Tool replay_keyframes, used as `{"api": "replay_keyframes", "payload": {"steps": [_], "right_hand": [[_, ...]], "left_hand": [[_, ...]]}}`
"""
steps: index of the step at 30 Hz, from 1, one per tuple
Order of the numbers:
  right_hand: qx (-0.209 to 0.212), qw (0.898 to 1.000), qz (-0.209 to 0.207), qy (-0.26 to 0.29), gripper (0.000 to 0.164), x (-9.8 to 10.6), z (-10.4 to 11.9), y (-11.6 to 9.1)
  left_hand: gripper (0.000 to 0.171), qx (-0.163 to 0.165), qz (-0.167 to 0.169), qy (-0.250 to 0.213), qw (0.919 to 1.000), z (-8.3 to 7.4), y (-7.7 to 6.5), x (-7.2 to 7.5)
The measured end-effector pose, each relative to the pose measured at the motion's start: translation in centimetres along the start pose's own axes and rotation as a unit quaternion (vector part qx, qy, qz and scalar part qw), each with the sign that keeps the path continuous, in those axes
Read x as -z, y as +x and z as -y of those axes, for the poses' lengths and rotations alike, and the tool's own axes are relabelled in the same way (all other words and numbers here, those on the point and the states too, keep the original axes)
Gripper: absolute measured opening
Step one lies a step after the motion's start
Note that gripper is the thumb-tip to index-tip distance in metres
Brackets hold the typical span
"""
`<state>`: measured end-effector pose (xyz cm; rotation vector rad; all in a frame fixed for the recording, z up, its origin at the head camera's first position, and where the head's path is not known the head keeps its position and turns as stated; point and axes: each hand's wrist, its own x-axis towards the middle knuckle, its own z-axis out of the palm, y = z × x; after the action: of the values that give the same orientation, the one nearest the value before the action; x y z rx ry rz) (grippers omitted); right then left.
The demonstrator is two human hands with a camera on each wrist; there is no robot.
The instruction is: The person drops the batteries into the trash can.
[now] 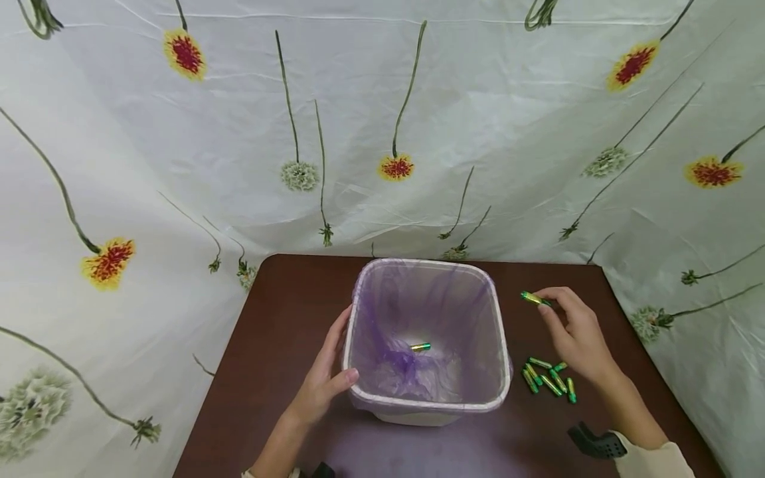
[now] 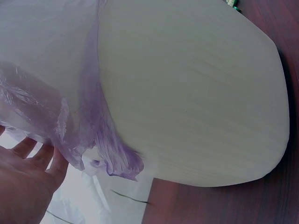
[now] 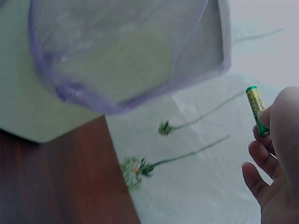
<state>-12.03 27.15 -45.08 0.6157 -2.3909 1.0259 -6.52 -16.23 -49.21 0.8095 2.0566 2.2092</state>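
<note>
A pale bin (image 1: pixel 412 419) lined with a thin purple bag (image 1: pixel 404 362) stands on the table. One green-and-gold battery (image 1: pixel 420 346) lies inside on the bag. My left hand (image 1: pixel 319 382) rests against the bin's left side, its thumb at the rim; in the left wrist view the extended fingers (image 2: pixel 58 165) touch the bag's overhanging edge. To the right of the bin, my right hand (image 1: pixel 576 332) pinches another battery (image 3: pixel 256 109) between thumb and fingers, above the table. Several loose batteries (image 1: pixel 550 385) lie in a group below that hand.
The dark brown table (image 1: pixel 287 312) ends close behind the bin. A white cloth (image 1: pixel 239 133) printed with flowers hangs behind and along both sides. A black strap (image 1: pixel 597 443) sits at the right wrist by a light sleeve (image 1: pixel 654 461).
</note>
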Motion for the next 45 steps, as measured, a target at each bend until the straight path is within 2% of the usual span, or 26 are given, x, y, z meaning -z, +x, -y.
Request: {"api": "replay_keyframes", "payload": {"steps": [5, 12, 17, 23, 26, 31, 37, 41, 45], "right_hand": [[0.039, 0.999, -0.001, 0.028, 0.035, 0.1, 1.8, 1.3], [0.088, 0.995, 0.022, 0.05, 0.037, -0.4, 3.3, 3.0], [0.107, 0.992, 0.037, 0.056, 0.036, -1.0, 4.5, 4.3], [0.118, 0.989, 0.076, 0.055, 0.032, -2.0, 5.8, 5.5], [0.121, 0.987, 0.092, 0.053, 0.03, -2.5, 6.2, 5.8], [0.15, 0.983, 0.094, 0.047, 0.028, -3.4, 6.6, 6.3], [0.185, 0.976, 0.096, 0.055, 0.028, -4.4, 6.7, 7.5], [0.187, 0.975, 0.106, 0.059, 0.027, -5.0, 6.8, 8.1], [0.175, 0.978, 0.1, 0.046, 0.028, -5.2, 6.8, 8.2]], "left_hand": [[0.086, 0.001, -0.002, -0.002, 1.0, -0.1, -0.1, 0.0], [0.084, 0.0, -0.012, -0.003, 0.9999, 0.0, -0.2, -0.1], [0.084, 0.001, -0.01, -0.005, 0.9999, 0.0, 0.0, -0.1], [0.084, 0.006, -0.012, -0.006, 0.9999, 0.0, 0.0, 0.0], [0.084, 0.01, -0.013, -0.011, 0.9998, 0.0, -0.1, -0.1], [0.084, 0.018, -0.013, -0.018, 0.9996, -0.1, -0.1, -0.2], [0.083, 0.006, -0.009, -0.012, 0.9999, -0.1, 0.1, -0.2], [0.083, 0.007, -0.012, -0.014, 0.9998, -0.1, 0.1, -0.2], [0.083, 0.01, -0.013, -0.016, 0.9997, -0.1, 0.0, -0.1]]}}
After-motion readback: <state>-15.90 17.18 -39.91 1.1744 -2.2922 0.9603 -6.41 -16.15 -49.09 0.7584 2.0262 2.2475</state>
